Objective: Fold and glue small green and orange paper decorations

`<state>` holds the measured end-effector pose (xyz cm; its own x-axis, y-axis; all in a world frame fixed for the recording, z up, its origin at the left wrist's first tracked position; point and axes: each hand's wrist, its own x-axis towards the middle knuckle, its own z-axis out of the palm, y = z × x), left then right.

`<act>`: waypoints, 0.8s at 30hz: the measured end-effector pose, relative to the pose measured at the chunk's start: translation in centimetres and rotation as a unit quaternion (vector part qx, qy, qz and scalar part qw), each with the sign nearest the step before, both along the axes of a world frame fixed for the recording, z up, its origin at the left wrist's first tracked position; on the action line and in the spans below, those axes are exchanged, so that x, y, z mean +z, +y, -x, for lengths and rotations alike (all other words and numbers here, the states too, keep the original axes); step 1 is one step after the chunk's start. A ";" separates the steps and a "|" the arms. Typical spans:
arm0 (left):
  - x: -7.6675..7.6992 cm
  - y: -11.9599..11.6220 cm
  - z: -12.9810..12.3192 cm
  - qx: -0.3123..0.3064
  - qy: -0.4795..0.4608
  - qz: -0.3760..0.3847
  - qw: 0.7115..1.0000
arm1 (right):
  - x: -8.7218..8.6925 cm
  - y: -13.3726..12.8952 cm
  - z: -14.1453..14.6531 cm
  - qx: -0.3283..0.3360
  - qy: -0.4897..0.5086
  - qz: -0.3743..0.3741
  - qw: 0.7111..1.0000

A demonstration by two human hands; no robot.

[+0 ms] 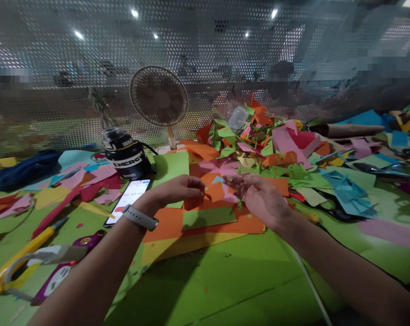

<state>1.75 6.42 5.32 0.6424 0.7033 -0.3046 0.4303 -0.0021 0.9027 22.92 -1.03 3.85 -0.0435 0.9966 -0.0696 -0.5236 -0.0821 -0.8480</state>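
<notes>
Currently left fingers (193,182) pinch orange paper (193,203); right fingers (250,182) extend loosely; black bottle (125,154) lidded, contents hidden.

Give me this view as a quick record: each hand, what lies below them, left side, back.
Left hand: fingers curled at an orange paper piece; grip unclear
Right hand: open, fingers extended, near a light-blue scrap
Below: green strip on an orange sheet
Left side: phone, screen lit; dark bottle
Back: round fan; heap of cut paper to its right
</notes>
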 end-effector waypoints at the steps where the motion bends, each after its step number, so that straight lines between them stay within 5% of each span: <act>1: -0.2 -0.6 -0.1 0.014 -0.009 0.023 1.000 | -0.1 -0.1 0.1 -0.009 -0.024 -0.012 1.000; 12: -1.6 -3.5 -0.9 0.132 -0.073 0.083 0.985 | -2.2 -0.9 1.3 0.006 -0.146 -0.041 0.988; 24: -1.5 -4.3 -1.7 0.169 -0.138 0.107 0.970 | -2.7 -1.1 0.8 0.014 -0.256 -0.125 0.958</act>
